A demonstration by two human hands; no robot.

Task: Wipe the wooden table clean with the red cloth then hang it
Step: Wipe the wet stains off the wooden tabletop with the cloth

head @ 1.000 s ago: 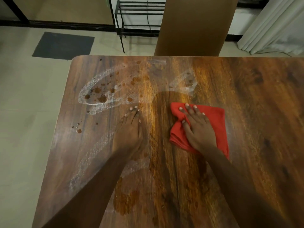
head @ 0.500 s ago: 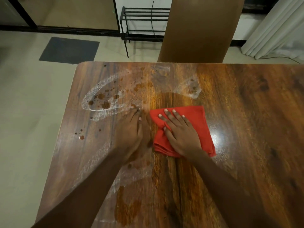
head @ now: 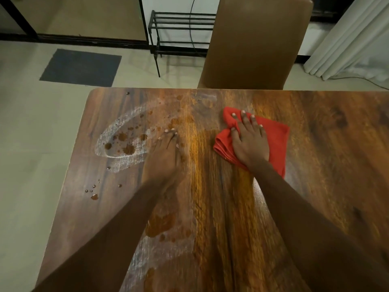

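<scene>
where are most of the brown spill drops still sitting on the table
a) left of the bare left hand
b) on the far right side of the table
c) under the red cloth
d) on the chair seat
a: the brown drops lie inside a whitish smear left of the left hand, while the right hand presses the red cloth further right on the wooden table.

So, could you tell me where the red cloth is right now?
In the head view, the red cloth lies on the wooden table right of centre, pressed flat under the right hand, near the brown chair.
</scene>
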